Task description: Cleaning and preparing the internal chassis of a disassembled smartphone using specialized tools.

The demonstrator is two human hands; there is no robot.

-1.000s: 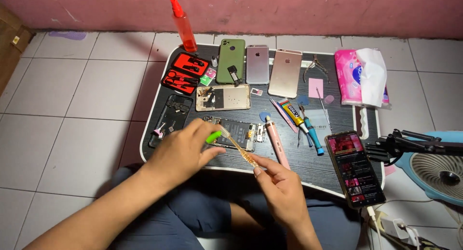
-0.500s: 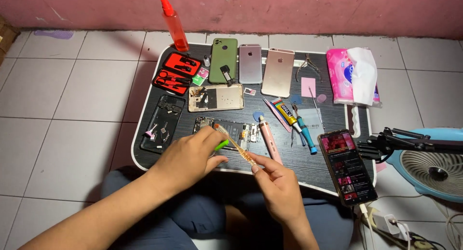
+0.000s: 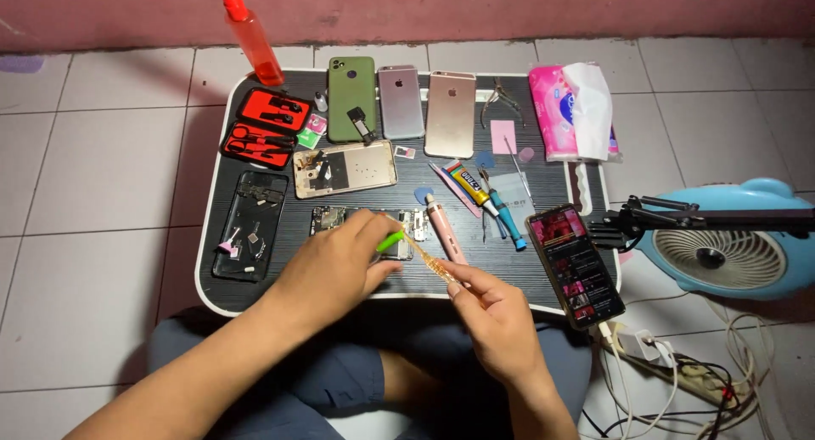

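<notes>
My left hand [image 3: 340,266] rests on the black lap table [image 3: 212,279] and pinches a small green-tipped tool [image 3: 390,241] over an opened phone board [image 3: 340,217]. My right hand [image 3: 497,317] holds a thin amber-handled screwdriver [image 3: 429,257], its tip pointing up-left toward the green tool. Both hands meet above the table's front edge. The board is partly hidden under my left hand.
On the table lie a green phone [image 3: 350,96], two more phones [image 3: 401,100], an opened phone frame [image 3: 345,168], a red tool case [image 3: 263,126], a red spray bottle [image 3: 250,36], a tissue pack [image 3: 573,109] and a lit phone [image 3: 576,264]. A blue fan [image 3: 722,253] and power strip [image 3: 645,351] sit right.
The view has shifted slightly. My left hand closed in a little on the green tool and the screwdriver tip; both hands otherwise stay in place.
</notes>
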